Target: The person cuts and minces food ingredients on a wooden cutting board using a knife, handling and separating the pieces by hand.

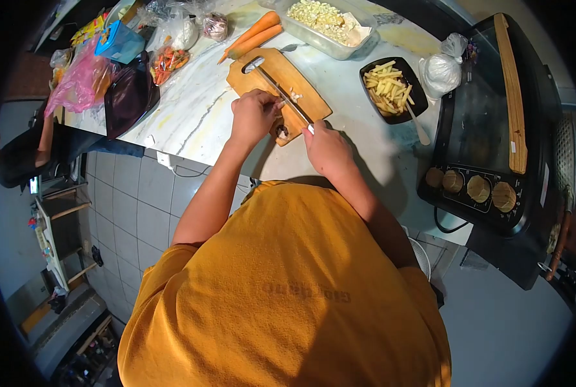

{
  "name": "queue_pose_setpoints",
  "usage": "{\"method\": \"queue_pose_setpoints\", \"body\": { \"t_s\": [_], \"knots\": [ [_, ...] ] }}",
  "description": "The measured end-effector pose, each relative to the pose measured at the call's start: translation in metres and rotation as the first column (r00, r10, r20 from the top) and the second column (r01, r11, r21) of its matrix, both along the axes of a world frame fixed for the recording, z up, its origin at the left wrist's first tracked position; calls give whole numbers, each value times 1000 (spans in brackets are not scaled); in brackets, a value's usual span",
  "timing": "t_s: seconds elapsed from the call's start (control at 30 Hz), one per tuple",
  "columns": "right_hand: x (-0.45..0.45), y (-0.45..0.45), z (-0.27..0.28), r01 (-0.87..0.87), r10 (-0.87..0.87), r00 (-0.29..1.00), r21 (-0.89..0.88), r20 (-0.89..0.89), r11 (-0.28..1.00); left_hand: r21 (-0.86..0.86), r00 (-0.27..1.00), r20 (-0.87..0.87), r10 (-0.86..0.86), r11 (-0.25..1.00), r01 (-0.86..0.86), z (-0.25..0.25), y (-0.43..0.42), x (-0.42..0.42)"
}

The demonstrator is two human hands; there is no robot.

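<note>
A wooden cutting board [307, 87] lies on the marble counter in front of me. My right hand [328, 151] is closed round the pale handle of a knife [288, 97], whose long narrow blade slants across the board. My left hand [254, 117] is over the board's left side, its fingers pinched together beside the blade; something small and pale shows at the fingertips, too small to name. Small white pieces [295, 95] lie on the board past the blade. Dark and whitish scraps [281, 133] sit at the board's near corner.
Two carrots [252, 40] and a plastic container of chopped pale pieces [317, 20] stand behind the board. Rightward are a black bowl of cut sticks [388, 90], a tied white bag [441, 74] and an oven [481, 129]. Bagged vegetables [170, 63] and a blue container [119, 42] are left.
</note>
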State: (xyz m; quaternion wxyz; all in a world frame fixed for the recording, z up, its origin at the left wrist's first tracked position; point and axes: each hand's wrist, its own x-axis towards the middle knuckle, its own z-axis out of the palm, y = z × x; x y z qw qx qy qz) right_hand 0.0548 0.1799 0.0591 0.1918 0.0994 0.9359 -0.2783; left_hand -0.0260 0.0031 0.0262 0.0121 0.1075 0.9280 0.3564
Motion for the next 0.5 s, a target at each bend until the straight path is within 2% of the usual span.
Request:
{"method": "queue_pose_setpoints", "body": {
  "t_s": [0.07,0.27,0.37,0.5],
  "knots": [
    [-1,0,1,-3,3,1000,2,-3,1000,-1,1000,25,8,1000,-8,0,0,-1],
    [10,6,-1,29,-26,998,46,-63,999,14,998,-59,1,1000,0,1,-2,2],
    [12,10,0,36,-34,997,38,-71,999,-33,999,-25,-28,999,27,9,0,0],
    [14,11,4,43,-42,996,12,-75,999,23,998,67,4,1000,-6,11,-1,0]
  ]
}}
